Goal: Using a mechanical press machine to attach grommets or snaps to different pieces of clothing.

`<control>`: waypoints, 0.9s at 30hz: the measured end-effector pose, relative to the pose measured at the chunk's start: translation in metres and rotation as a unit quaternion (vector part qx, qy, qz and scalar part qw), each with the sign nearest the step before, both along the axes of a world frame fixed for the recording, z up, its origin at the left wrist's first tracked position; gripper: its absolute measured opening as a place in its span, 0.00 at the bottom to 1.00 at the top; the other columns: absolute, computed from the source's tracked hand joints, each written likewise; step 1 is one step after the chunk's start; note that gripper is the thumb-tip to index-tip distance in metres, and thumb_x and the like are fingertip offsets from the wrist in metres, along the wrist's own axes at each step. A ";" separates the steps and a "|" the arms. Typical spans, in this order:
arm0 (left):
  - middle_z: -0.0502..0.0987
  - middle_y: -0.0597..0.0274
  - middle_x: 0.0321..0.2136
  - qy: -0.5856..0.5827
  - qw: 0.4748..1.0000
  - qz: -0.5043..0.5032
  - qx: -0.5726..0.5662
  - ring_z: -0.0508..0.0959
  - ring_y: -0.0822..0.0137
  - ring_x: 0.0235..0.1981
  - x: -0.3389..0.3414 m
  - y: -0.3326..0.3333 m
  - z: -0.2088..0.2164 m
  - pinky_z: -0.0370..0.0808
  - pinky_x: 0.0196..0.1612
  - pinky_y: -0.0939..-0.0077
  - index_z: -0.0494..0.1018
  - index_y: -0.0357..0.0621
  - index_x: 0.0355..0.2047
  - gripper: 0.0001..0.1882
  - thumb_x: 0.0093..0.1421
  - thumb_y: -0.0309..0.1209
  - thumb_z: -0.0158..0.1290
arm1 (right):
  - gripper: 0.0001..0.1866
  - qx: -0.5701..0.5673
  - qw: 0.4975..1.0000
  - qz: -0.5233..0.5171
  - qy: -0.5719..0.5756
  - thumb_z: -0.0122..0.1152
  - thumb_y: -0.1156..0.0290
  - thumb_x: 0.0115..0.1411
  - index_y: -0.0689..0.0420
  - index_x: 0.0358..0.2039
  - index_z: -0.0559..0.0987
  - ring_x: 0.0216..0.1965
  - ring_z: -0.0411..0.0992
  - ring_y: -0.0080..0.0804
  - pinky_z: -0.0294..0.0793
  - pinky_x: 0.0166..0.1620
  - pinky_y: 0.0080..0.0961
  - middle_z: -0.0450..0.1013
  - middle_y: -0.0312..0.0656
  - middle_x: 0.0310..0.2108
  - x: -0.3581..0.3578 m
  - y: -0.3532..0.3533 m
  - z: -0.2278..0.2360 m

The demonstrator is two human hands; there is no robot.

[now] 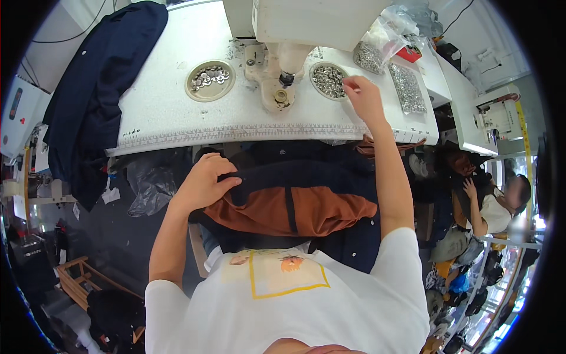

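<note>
My right hand (364, 98) is at the right edge of a round dish of small metal snap parts (328, 79). Its fingers are pinched together, and whatever lies between the tips is too small to make out. On my lap lies a dark navy garment (277, 171) with rust-brown lining (259, 207) showing. My left hand (207, 182) grips the garment's left end, fingers curled over the navy cloth. Between the dishes stands the white snap-fastening press, its dark upper die (286, 79) above a brass-coloured lower die (280, 97), with no cloth between them.
Another round dish (210, 81) holds silvery caps to the left of the press. A ruler strip (247, 131) runs along the table's front edge. Bags of metal parts (407, 88) lie at right. A navy garment (97, 88) drapes over the left end. Another person (495, 206) sits far right.
</note>
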State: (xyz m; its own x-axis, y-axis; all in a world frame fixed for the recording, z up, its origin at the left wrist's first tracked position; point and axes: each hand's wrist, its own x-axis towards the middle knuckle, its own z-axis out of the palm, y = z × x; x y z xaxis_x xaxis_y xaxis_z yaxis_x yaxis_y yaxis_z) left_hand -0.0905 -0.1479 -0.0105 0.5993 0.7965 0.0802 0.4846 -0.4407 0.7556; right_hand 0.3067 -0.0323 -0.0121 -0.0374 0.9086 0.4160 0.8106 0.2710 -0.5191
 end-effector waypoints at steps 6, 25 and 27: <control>0.72 0.58 0.23 0.007 1.000 -0.006 -0.011 0.74 0.57 0.30 0.004 -0.003 0.007 0.62 0.58 0.60 0.74 0.37 0.27 0.08 0.51 0.28 0.60 | 0.08 -0.072 0.981 0.013 -0.182 0.57 0.73 0.55 0.55 0.36 0.80 0.38 0.73 0.40 0.73 0.41 0.32 0.74 0.41 0.35 -0.029 0.036 -0.006; 0.72 0.58 0.24 0.024 1.000 -0.011 0.004 0.74 0.56 0.34 0.004 0.002 0.004 0.64 0.55 0.61 0.74 0.39 0.28 0.07 0.53 0.31 0.57 | 0.08 -0.250 0.910 0.043 0.327 0.62 0.73 0.56 0.62 0.35 0.81 0.29 0.76 0.28 0.74 0.33 0.21 0.78 0.42 0.29 -0.096 -0.011 0.031; 0.72 0.58 0.25 0.022 1.000 -0.014 0.014 0.74 0.56 0.35 0.009 0.005 0.004 0.64 0.55 0.60 0.74 0.39 0.28 0.07 0.53 0.30 0.57 | 0.08 -0.312 0.860 0.060 0.400 0.60 0.73 0.58 0.65 0.34 0.79 0.30 0.77 0.27 0.75 0.33 0.20 0.77 0.41 0.29 -0.110 -0.018 0.039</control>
State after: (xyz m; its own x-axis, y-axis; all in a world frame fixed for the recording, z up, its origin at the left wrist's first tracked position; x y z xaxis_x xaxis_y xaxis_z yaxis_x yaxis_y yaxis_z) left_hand -0.0816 -0.1426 -0.0061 0.6254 0.7767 0.0745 0.5045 -0.4753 0.7208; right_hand 0.1967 -0.0498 0.0273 -0.0753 0.9739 -0.2141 0.1117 -0.2052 -0.9723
